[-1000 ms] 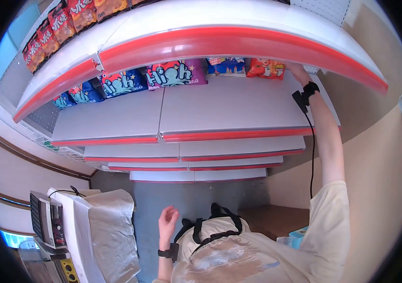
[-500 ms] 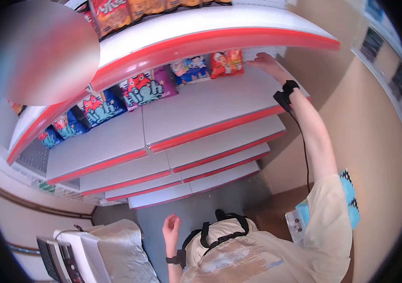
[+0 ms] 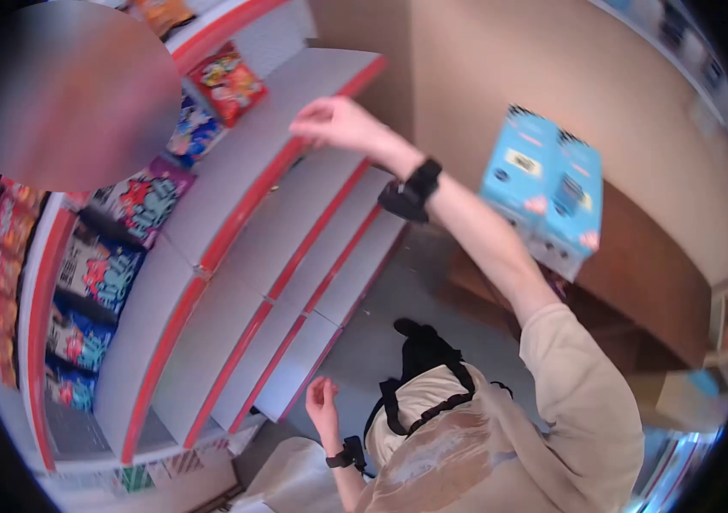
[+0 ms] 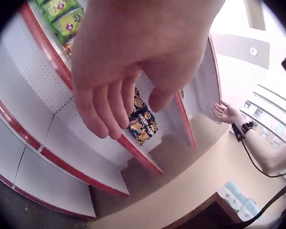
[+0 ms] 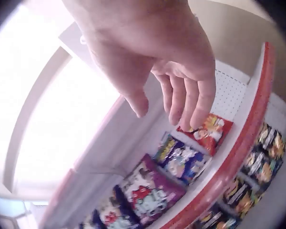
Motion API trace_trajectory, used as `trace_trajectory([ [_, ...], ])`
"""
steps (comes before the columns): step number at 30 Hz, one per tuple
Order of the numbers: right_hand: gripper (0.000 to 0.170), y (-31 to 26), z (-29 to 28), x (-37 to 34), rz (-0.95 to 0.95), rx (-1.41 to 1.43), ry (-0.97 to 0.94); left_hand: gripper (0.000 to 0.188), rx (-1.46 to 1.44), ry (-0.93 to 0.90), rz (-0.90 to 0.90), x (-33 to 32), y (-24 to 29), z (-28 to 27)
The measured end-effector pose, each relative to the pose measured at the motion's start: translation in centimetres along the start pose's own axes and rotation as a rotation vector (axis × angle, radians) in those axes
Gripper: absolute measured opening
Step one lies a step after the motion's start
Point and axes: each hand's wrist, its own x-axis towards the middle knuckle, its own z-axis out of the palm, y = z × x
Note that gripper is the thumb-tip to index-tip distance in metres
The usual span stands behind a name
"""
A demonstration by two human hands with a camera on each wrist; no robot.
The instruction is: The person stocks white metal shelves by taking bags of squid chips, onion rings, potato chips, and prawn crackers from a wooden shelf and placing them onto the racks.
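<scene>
My right hand [image 3: 342, 126] hangs in front of the shelf's right end, fingers loosely bent, holding nothing. Nearest to it is a red snack bag [image 3: 229, 83] standing at the end of the row on the grey shelf [image 3: 248, 162]. Beside that come a blue bag [image 3: 195, 132] and a purple bag [image 3: 155, 195]. In the right wrist view, the fingertips overlap the red bag [image 5: 212, 134]. Low by my body, my left hand [image 3: 323, 409] is relaxed and holds nothing. The left wrist view shows its fingers [image 4: 117, 107] hanging in front of the shelves.
Light-blue boxes [image 3: 543, 184] stand on a brown table [image 3: 654, 265] to the right. Red-edged lower shelves [image 3: 235, 291] step down toward the floor. Dark snack bags [image 4: 143, 125] sit on a shelf in the left wrist view. A blurred circle hides the head view's upper left.
My right hand has drawn back from beside the red bag, out past the shelf's front edge. The head view has turned right, bringing the light-blue boxes into fuller view. My left hand stays low.
</scene>
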Motion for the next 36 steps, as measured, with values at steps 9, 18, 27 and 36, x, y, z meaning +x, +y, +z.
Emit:
trace_trajectory([
  [9,0.040,7.3,2.5,-37.0,0.403,-0.332,-0.177,0.024,0.200,-0.365,-0.140,-3.4,-4.4,-1.6],
  [18,0.049,18.0,-4.9,-61.6,1.168,-0.379,0.255,0.024,0.275,-0.486,-0.139,-6.3,-5.0,3.7],
  [27,0.061,25.9,-19.3,-61.4,1.214,-0.689,0.252,0.024,0.449,-0.514,-0.112,-12.6,-9.6,12.3],
  [36,0.058,45.5,-25.5,-62.2,0.862,-0.423,0.506,0.024,0.541,-0.397,-0.284,-18.9,-18.4,13.0],
])
